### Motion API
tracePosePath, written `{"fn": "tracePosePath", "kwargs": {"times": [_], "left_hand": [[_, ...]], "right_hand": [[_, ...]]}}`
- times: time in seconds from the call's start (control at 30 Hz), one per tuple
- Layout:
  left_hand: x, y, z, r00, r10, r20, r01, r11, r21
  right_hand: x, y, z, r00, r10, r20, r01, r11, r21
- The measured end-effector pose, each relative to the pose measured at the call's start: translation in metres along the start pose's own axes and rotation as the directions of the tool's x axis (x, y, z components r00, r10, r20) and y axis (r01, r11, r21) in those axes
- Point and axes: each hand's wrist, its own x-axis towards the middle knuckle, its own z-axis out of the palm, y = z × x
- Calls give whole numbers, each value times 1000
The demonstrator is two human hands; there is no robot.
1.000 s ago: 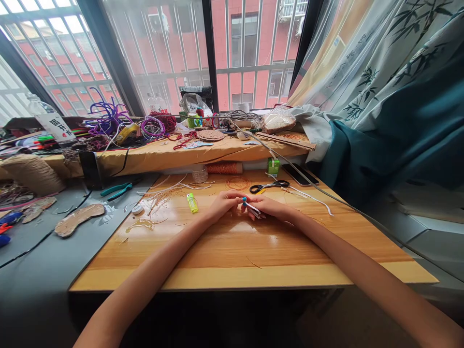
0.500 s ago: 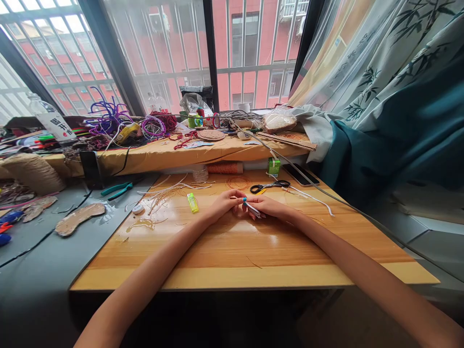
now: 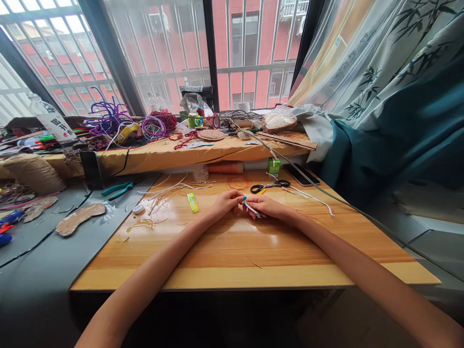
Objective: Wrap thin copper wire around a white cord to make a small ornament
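Note:
Both my hands meet near the middle of the wooden board (image 3: 232, 251). My right hand (image 3: 270, 207) is closed on a small flat white piece with a blue tip (image 3: 250, 208). My left hand (image 3: 224, 203) pinches at the same piece from the left, fingers curled together. A yellow-green lighter (image 3: 192, 202) lies just left of my left hand. Black-handled scissors (image 3: 268, 185) and a coil of thin copper wire (image 3: 238, 183) lie just beyond my hands.
Teal pliers (image 3: 118, 189), a cardboard cut-out (image 3: 80, 218) and loose straw strands (image 3: 170, 191) lie to the left. A phone (image 3: 300, 175) and green box (image 3: 274, 166) sit at the back right. The cluttered sill holds purple cords (image 3: 108, 116). Curtains (image 3: 391, 96) hang at right.
My hands have shifted very slightly while working the small white piece; it now shows thinner, more edge-on. Nothing else has moved.

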Motion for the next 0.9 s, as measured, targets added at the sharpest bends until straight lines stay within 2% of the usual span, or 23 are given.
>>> {"fn": "tracePosePath", "kwargs": {"times": [0.37,0.5,0.8,0.9], "left_hand": [[1,-5,-4,1000,12,12,-13,994,112],[2,-8,-3,999,52,17,-54,987,154],[0,-8,-1,995,103,-15,-94,955,283],[-2,-4,1,994,96,-59,-77,958,277]], "right_hand": [[-2,1,-1,998,-9,54,14,996,-87],[-2,1,-1,996,-37,81,46,992,-117],[-3,-3,1,995,27,96,-23,999,-45],[-2,0,0,997,5,80,-3,1000,-22]]}}
